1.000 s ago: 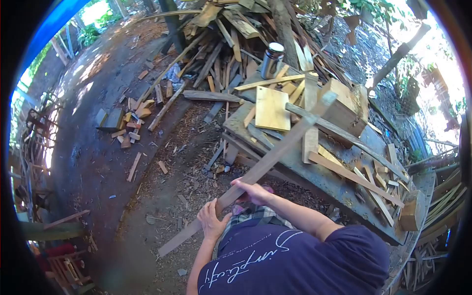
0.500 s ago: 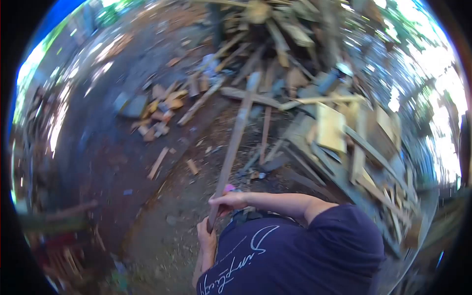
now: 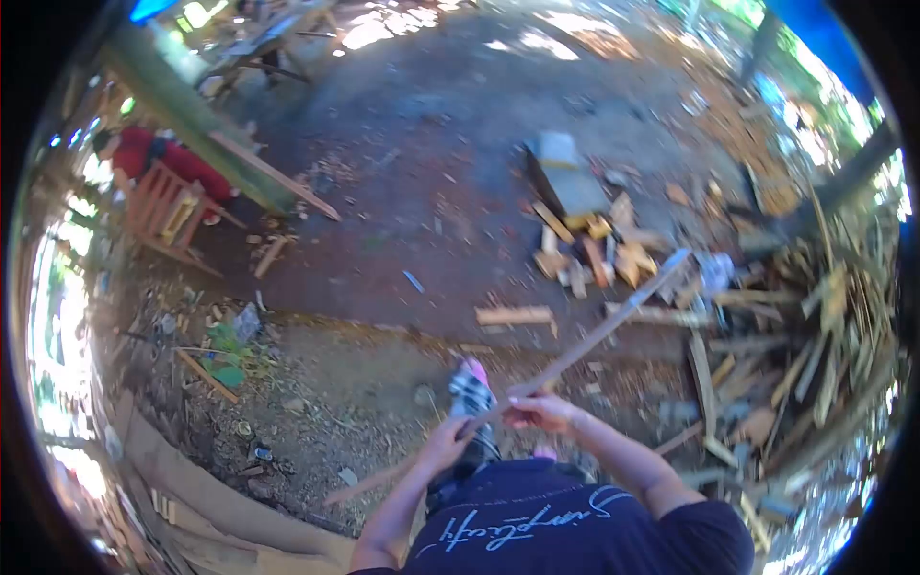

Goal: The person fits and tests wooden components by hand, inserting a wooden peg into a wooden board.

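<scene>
A long, narrow wooden strip (image 3: pixel 599 331) slants up and to the right in front of my body, held by both hands. My left hand (image 3: pixel 447 443) is closed round its near end. Farther along, my right hand (image 3: pixel 541 410) grips the strip with the fingers curled about it. The far end reaches over the scattered offcuts near the wood pile. My foot in a pink-edged shoe (image 3: pixel 471 379) shows beneath the strip, on the dirt.
Cut wood pieces (image 3: pixel 594 254) lie in a heap beside a grey block (image 3: pixel 575 182). A large pile of wood (image 3: pixel 824 335) stands at right. On the left are a slatted wooden chair (image 3: pixel 165 206), what looks like a person in red (image 3: pixel 187 165), and a post (image 3: pixel 206 125).
My view has swung to the left, so the wood pile now sits at the right and the chair has come into clearer view. Both hands still hold the strip.
</scene>
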Motion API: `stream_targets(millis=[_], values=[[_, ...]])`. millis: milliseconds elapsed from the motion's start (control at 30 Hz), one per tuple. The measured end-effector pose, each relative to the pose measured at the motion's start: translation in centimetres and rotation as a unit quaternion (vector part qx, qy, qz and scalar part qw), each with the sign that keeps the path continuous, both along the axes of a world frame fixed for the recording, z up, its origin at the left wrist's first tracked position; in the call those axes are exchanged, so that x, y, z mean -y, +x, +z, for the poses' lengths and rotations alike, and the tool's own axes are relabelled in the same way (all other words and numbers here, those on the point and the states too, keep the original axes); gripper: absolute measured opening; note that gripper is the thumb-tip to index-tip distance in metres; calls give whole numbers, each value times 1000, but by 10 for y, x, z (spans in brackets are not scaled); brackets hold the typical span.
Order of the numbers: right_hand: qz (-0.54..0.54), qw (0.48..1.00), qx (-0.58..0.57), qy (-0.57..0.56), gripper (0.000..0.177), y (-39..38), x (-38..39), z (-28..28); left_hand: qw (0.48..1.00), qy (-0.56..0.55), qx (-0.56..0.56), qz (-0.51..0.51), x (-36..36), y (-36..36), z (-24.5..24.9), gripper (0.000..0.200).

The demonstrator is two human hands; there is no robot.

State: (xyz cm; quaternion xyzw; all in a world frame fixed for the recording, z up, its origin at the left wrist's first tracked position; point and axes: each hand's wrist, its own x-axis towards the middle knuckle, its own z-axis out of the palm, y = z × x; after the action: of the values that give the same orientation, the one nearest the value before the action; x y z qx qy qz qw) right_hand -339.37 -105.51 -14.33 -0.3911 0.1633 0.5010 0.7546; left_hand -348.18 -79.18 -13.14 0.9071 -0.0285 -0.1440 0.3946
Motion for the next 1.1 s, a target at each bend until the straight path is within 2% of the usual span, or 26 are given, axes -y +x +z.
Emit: stream_targets(millis=[67,133,233,267,333,433,700,767,833,900,967,1100], values=[[-6,1000,6,-7,32,42,-33,7,987,-105,-121,30,-20,48,7,36],[-60,997,-1,-45,28,94,-57,20,986,-112,-114,43,-38,98,14,36],[-68,995,33,-73,31,169,-86,41,988,-116,-96,41,-60,162,8,38],[-58,989,53,-128,33,196,-97,66,984,-129,-119,43,-66,188,14,38],[-38,977,115,-177,31,246,-104,60,972,-147,-181,33,-76,245,34,40],[-9,963,179,-203,35,331,-111,61,964,-153,-217,18,-87,331,34,42],[16,965,158,-211,45,582,-156,57,979,-102,-163,75,-134,565,28,53],[21,962,176,-207,47,649,-170,78,973,-111,-179,97,-144,629,62,59],[57,967,178,-171,48,718,-187,108,991,-97,-29,92,-155,683,83,62],[71,965,195,-162,48,780,-207,126,989,-94,-12,112,-166,733,97,68],[81,965,197,-154,49,840,-230,132,994,35,3,100,-178,789,119,73],[91,966,201,-134,48,954,-284,127,990,44,-6,137,-221,895,81,73]])
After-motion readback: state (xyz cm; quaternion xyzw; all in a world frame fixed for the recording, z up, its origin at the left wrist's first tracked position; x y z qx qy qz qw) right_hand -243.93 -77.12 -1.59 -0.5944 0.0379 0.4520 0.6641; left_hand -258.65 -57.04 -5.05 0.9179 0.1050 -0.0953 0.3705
